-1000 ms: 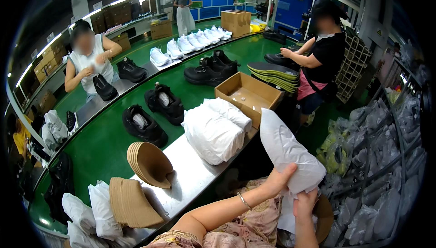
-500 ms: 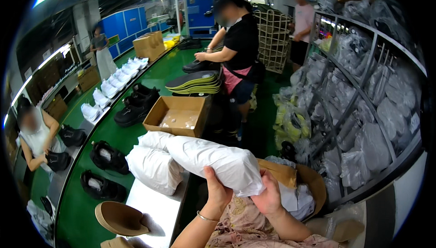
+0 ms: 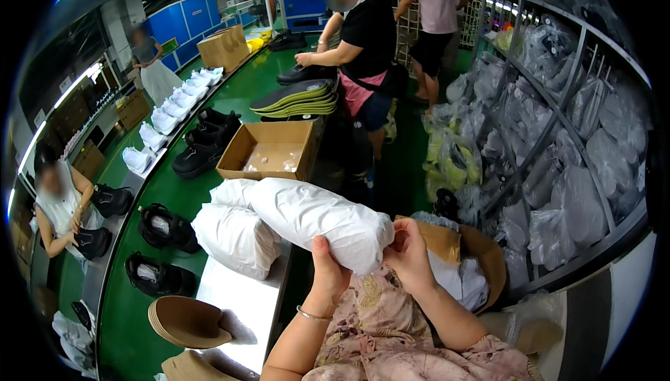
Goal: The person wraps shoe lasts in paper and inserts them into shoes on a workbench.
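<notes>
A long white wrapped bundle [image 3: 317, 217] lies slantwise before me, its far end resting over a second white bundle [image 3: 234, 238] on the metal table. What is inside the wrapping is hidden. My left hand [image 3: 329, 269] holds the near part from below and the left, thumb up along its side. At the bundle's right end, my right hand [image 3: 412, 255] pinches the gathered wrapping between its fingers. Beside the bundles, to the left, stand black shoes [image 3: 167, 227] with pale stuffing in them. Curved brown cardboard pieces [image 3: 185, 322] are stacked on the near left of the table.
Beyond the bundles stands an open cardboard box [image 3: 269, 151], with green-edged insoles [image 3: 296, 98] behind it. A co-worker [image 3: 366, 46] handles a black shoe at the green line. On the right, a metal rack [image 3: 558, 109] holds bagged items. Another box [image 3: 481, 262] sits near my right arm.
My right hand has shifted slightly up and left and now pinches the bundle's end, which looks more gathered. The person in the pale shirt at the back has moved left and turned away.
</notes>
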Demonstrator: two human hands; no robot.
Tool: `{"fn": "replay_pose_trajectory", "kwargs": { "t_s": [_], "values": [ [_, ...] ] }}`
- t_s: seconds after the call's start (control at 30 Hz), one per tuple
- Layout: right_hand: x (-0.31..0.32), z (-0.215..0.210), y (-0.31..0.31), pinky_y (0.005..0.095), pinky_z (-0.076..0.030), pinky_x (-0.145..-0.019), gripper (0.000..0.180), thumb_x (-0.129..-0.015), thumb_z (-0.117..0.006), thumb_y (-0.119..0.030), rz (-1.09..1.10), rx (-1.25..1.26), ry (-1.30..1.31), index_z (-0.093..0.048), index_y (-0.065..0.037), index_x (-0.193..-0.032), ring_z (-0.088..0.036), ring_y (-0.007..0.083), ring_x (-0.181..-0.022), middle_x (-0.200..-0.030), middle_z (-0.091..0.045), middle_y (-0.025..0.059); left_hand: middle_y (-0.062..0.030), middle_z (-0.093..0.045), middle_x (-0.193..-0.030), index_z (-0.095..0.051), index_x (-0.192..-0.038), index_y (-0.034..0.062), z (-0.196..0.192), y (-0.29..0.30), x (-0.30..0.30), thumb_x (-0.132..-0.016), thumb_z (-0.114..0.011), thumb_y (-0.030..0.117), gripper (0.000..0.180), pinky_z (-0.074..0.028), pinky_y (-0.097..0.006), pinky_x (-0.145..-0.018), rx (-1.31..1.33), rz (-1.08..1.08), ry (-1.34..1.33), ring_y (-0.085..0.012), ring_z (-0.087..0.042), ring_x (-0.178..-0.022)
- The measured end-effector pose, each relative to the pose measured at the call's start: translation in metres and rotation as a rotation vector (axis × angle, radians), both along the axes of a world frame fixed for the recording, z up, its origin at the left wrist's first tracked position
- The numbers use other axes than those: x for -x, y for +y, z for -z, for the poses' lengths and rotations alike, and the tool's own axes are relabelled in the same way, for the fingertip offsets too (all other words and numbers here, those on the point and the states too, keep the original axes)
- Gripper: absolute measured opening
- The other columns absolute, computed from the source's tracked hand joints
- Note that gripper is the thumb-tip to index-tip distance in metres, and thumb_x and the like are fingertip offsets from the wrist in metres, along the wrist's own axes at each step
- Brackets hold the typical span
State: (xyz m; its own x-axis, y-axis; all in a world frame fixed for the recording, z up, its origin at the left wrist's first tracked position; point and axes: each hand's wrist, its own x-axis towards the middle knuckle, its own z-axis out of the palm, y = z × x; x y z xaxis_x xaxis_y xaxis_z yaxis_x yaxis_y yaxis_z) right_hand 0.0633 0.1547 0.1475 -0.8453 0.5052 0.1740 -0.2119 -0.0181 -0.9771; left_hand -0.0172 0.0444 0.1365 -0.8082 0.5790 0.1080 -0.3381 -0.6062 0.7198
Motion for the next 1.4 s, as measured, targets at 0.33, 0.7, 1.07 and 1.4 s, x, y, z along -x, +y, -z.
{"fn": "replay_pose_trajectory", "kwargs": {
  "t_s": [0.33, 0.7, 1.07, 1.4],
  "values": [
    [0.005, -0.010, -0.020, 0.0415, -0.042, -0.093, 0.046, -0.083, -0.054, -0.017, -0.522, 1.185, 0.366, -0.040, -0.002, -0.124, -0.047, 0.0259, -0.113, -0.126, -0.045, 0.0140, -0.0183, -0.050, -0.120, -0.039, -0.123, -0.0050, -0.002, -0.011, 0.010, -0.071, -0.042, 0.073, 0.094, -0.037, -0.038, -0.097, -0.099, -0.047, -0.222, -0.0289, -0.049, -0.111],
    [0.005, -0.005, 0.005, 0.0413, -0.042, -0.094, 0.037, -0.091, -0.037, -0.024, -0.229, 1.049, -0.012, -0.049, 0.001, -0.116, -0.053, 0.0274, -0.108, -0.116, -0.055, 0.0140, -0.0106, -0.046, -0.125, -0.032, -0.129, -0.0015, 0.024, -0.011, 0.004, -0.061, -0.076, 0.052, 0.097, -0.035, -0.036, -0.099, -0.064, 0.080, 0.017, -0.0226, -0.045, -0.115],
    [-0.004, 0.025, 0.017, 0.0348, -0.043, -0.089, 0.043, -0.092, -0.040, -0.030, -0.155, 0.062, -0.187, -0.044, 0.000, -0.122, -0.050, 0.0245, -0.107, -0.124, -0.048, 0.0131, -0.0128, -0.046, -0.122, -0.034, -0.127, -0.0044, 0.016, -0.020, 0.000, -0.066, -0.075, 0.043, 0.088, -0.034, -0.033, -0.097, 0.019, 0.153, 0.299, -0.0201, -0.043, -0.114],
    [0.000, 0.027, 0.002, 0.0320, -0.039, -0.093, 0.046, -0.087, -0.052, -0.023, -0.031, 0.454, -0.052, -0.041, -0.001, -0.126, -0.047, 0.0196, -0.111, -0.124, -0.047, 0.0120, -0.0108, -0.049, -0.121, -0.038, -0.125, -0.0030, 0.005, -0.026, -0.003, -0.069, -0.073, 0.043, 0.081, -0.037, -0.033, -0.094, 0.032, 0.062, 0.325, -0.0194, -0.046, -0.111]
  ]
}}
